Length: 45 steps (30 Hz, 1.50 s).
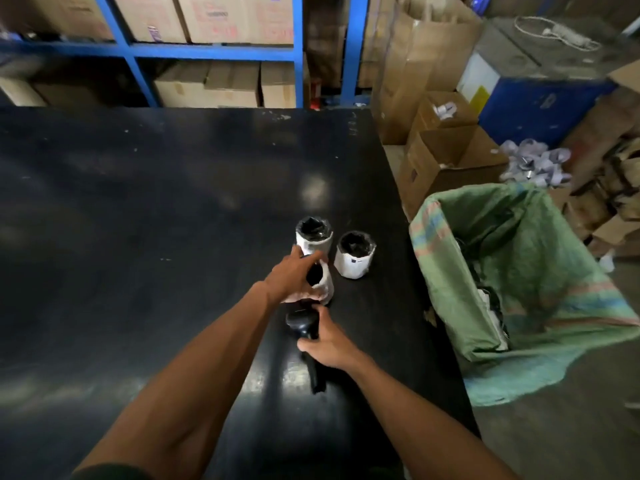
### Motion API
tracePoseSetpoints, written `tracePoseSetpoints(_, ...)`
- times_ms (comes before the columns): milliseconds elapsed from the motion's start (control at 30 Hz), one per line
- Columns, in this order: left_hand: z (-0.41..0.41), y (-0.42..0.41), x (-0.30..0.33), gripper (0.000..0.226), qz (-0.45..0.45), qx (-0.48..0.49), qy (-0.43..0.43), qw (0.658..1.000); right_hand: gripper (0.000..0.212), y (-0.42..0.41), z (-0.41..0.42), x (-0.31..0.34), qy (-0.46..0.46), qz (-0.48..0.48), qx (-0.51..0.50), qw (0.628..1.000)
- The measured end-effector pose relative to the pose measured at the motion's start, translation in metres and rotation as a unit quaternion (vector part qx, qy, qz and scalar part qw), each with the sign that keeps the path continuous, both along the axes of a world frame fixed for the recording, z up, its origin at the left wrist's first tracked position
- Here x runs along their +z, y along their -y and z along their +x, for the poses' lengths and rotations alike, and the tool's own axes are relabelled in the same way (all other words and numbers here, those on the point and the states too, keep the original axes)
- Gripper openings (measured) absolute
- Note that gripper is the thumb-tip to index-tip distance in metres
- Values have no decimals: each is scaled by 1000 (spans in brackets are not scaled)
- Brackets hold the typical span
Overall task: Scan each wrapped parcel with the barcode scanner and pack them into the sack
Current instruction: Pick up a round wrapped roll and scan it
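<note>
Left hand (pixel 294 278) grips a tilted parcel (pixel 323 280) just beyond the scanner (pixel 303 323) held in right hand (pixel 329 342).

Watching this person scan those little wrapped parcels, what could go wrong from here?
The left hand holds one parcel tilted right beside two upright parcels; a careless move might topple them. The scanner in the right hand points at the parcel from very close, so the label might misread. The sack sags beyond the table edge, so a tossed parcel could miss.
</note>
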<state>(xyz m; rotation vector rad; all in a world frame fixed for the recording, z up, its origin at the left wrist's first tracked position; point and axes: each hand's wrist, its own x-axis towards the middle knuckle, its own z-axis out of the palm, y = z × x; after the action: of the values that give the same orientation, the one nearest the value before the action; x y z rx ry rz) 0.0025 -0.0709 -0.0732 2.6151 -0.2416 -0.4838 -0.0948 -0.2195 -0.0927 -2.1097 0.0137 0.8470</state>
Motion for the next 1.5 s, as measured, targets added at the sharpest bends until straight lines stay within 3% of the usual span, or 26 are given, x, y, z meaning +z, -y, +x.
tracePoseSetpoints(133, -8, -54, 23, 83, -98, 79, -39, 991, 53, 9, 7, 2, -34, 119, -115, 986)
tracePoseSetpoints(233, -9, -97, 39, 89, -109, 119, -94, 982, 48, 26, 23, 16, -48, 205, -143, 967)
tracePoseSetpoints(400, -13, -136, 56, 75, -164, 127, -134, 969, 47, 32, 41, 62, 14, 278, -156, 948)
tracePoseSetpoints(533, -15, -136, 63, 72, -209, 127, -141, 959, 24, 20, 42, 86, 121, 229, -98, 961)
tracePoseSetpoints(667, -17, -131, 63, 69, -215, 125, -138, 959, 20, 17, 40, 96, 177, 180, -87, 964)
tracePoseSetpoints(1033, -22, -126, 62, 71, -199, 129, -137, 962, 21, 23, 33, 100, 181, 158, -64, 968)
tracePoseSetpoints(1233, -18, -118, 55, 72, -150, 120, -88, 977, 50, 34, 34, 78, 128, 90, -29, 987)
tracePoseSetpoints(1333, -15, -111, 48, 75, -149, 123, -57, 980, 53, 38, 31, 57, 94, 35, -40, 994)
tracePoseSetpoints(1500, -11, -89, 46, 76, -164, 106, -37, 980, 73, 53, 28, 18, 81, -121, -55, 988)
